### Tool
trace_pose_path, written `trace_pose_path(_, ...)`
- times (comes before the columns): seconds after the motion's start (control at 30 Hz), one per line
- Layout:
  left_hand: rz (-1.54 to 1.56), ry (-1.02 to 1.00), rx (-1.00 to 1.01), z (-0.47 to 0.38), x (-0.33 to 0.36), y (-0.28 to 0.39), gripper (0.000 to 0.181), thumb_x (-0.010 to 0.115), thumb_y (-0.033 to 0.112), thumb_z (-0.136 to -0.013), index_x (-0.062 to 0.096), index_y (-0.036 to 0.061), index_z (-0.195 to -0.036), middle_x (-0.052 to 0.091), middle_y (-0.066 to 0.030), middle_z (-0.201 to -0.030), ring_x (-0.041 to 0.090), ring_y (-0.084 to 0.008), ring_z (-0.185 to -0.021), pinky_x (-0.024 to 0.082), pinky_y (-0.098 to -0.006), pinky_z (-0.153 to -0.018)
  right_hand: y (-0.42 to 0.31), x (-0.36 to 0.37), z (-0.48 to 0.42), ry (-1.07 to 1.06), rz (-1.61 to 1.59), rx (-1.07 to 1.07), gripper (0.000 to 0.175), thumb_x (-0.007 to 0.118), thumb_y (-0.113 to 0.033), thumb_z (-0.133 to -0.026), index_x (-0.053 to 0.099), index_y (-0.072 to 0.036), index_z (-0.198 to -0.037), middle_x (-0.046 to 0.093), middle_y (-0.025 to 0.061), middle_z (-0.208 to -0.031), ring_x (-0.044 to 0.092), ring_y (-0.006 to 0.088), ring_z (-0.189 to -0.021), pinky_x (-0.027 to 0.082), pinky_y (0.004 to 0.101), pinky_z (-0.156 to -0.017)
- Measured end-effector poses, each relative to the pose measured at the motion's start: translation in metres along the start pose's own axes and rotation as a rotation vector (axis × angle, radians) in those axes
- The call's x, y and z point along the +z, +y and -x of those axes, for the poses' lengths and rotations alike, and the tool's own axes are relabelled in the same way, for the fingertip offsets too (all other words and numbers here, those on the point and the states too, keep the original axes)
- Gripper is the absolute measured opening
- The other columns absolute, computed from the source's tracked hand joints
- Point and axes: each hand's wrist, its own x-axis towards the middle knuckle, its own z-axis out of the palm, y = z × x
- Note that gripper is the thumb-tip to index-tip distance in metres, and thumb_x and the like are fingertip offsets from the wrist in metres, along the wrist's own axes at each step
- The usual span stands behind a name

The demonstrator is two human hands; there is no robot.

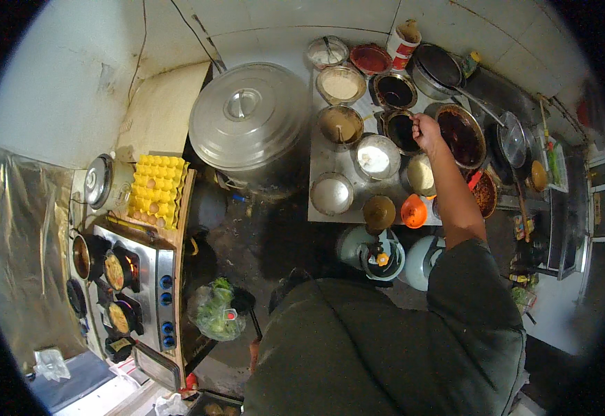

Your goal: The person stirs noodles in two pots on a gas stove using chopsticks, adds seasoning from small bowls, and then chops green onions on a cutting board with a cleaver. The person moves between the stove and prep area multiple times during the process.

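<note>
My right hand [426, 132] is curled into a fist at the right rim of a metal container of dark liquid [401, 133] on the table. What its fingers hold, if anything, is too small to make out. Just right of the hand is a wide pot of dark red sauce [459, 136]. A bowl of pale yellow contents [420, 175], partly behind my forearm, sits nearer me. Left of it stands a bright metal bowl [378, 157], and beyond the hand a second pot of dark liquid [395, 91]. My left hand is out of view.
A large lidded aluminium pot [250, 117] stands left of the table. Two small pans of food [115, 271] sit on the lit gas stove [159, 291], near yellow egg trays [158, 190]. Gas cylinders [372, 252] stand below the table, and a bag of greens [219, 312] is at left.
</note>
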Motion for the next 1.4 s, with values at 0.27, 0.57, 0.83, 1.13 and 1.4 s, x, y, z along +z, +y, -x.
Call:
trace_pose_path(0.27,0.039,-0.118,-0.389,0.011,0.012,-0.033,0.037,0.064,0.037,-0.094,0.073,0.0079,-0.114,0.074,-0.0134,-0.084,0.071,-0.0334,-0.073,0.051,-0.046,-0.063,-0.002,0.026,0.058,-0.028,0.06,0.025,0.014,0.056,-0.016,-0.096,0.062,-0.006,-0.088,0.044,-0.0032,-0.062,0.039,0.0094,-0.048,0.03,0.025,-0.04)
trace_pose_path(0.57,0.276,-0.029,-0.323,0.032,0.021,-0.074,0.044,0.068,0.041,-0.091,0.074,0.003,-0.11,0.076,-0.0162,-0.092,0.073,-0.0235,-0.086,0.053,-0.0397,-0.076,0.025,0.067,0.155,-0.136,0.165,0.021,0.013,0.057,-0.016,-0.095,0.064,-0.005,-0.092,0.045,-0.0061,-0.064,0.037,0.0062,-0.049,0.029,0.022,-0.041)
trace_pose_path(0.83,0.326,-0.157,-0.5,0.079,0.041,-0.135,0.033,0.066,0.032,-0.093,0.073,0.0026,-0.107,0.073,-0.0133,-0.089,0.069,-0.0273,-0.076,0.053,-0.0407,-0.074,0.075,0.129,0.259,-0.272,0.284,0.05,0.016,0.054,-0.017,-0.097,0.065,-0.005,-0.096,0.042,-0.007,-0.064,0.034,0.0073,-0.048,0.025,0.0241,-0.042)
trace_pose_path(1.13,0.955,-0.191,-0.793,0.16,0.032,-0.182,0.017,0.058,0.018,-0.093,0.068,0.0072,-0.102,0.068,-0.0082,-0.08,0.066,-0.0253,-0.068,0.054,-0.0406,-0.06,0.154,0.22,0.384,-0.467,0.424,0.162,0.016,0.055,-0.016,-0.098,0.063,-0.003,-0.101,0.043,-0.0065,-0.062,0.034,0.0064,-0.048,0.026,0.0229,-0.041)
trace_pose_path(1.4,0.862,-0.01,-0.935,0.219,0.014,-0.173,0.015,0.067,0.015,-0.09,0.066,0.001,-0.092,0.061,-0.0062,-0.07,0.058,-0.0212,-0.056,0.046,-0.0401,-0.05,0.224,0.318,0.509,-0.752,0.672,0.206,0.019,0.056,-0.021,-0.098,0.065,-0.004,-0.101,0.039,-0.0076,-0.061,0.034,0.006,-0.048,0.028,0.0232,-0.044)
